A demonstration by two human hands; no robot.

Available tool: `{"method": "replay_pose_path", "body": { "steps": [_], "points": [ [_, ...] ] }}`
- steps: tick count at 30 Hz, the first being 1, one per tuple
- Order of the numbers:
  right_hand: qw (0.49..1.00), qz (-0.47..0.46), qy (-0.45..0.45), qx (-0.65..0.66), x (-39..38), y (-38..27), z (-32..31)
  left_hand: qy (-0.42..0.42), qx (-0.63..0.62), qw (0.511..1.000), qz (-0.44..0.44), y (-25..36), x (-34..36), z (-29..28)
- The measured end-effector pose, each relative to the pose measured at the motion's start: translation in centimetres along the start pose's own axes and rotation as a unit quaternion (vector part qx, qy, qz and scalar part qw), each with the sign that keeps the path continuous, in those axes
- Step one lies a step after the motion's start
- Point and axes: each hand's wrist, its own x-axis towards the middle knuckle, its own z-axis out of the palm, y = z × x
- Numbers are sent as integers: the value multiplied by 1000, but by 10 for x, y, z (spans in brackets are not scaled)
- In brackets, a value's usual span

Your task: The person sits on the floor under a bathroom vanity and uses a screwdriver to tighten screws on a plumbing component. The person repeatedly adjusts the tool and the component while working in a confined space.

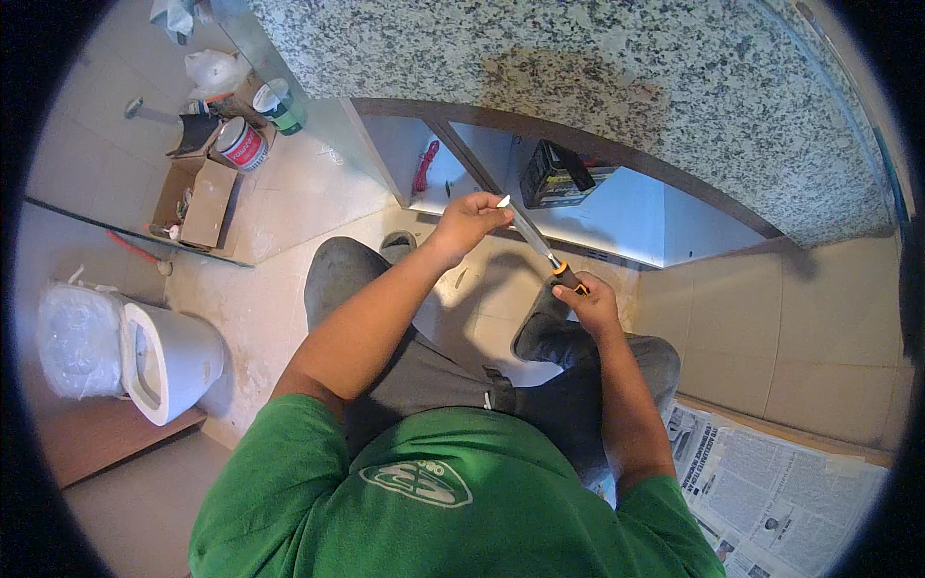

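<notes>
Single head view: you look steeply down from above your own shirt (434, 501), hands close below, floor (289, 212) and counter (597, 77) ahead, fisheye bending edges.

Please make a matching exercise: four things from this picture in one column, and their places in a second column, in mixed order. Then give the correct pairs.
Things:
1. tool with orange-black handle
2. toilet
3. newspaper
4. black case

Places:
A. on the floor at the person's right
B. inside the open cabinet under the granite countertop
C. between the left hand and the right hand
D. at the person's left, partly wrapped in plastic

Pairs: 1-C, 2-D, 3-A, 4-B
</notes>
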Motion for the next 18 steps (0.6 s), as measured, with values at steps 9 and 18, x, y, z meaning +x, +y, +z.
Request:
{"method": "replay_pose_path", "body": {
  "steps": [9, 18],
  "points": [
    [999, 0, -33, -5, 0, -2, -3, 19, -21, 999, 24, 6, -7, 8],
    [999, -35, -4, -8, 5, 20, -6, 93, -57, 994, 19, 22, -3, 13]
  ]
}}
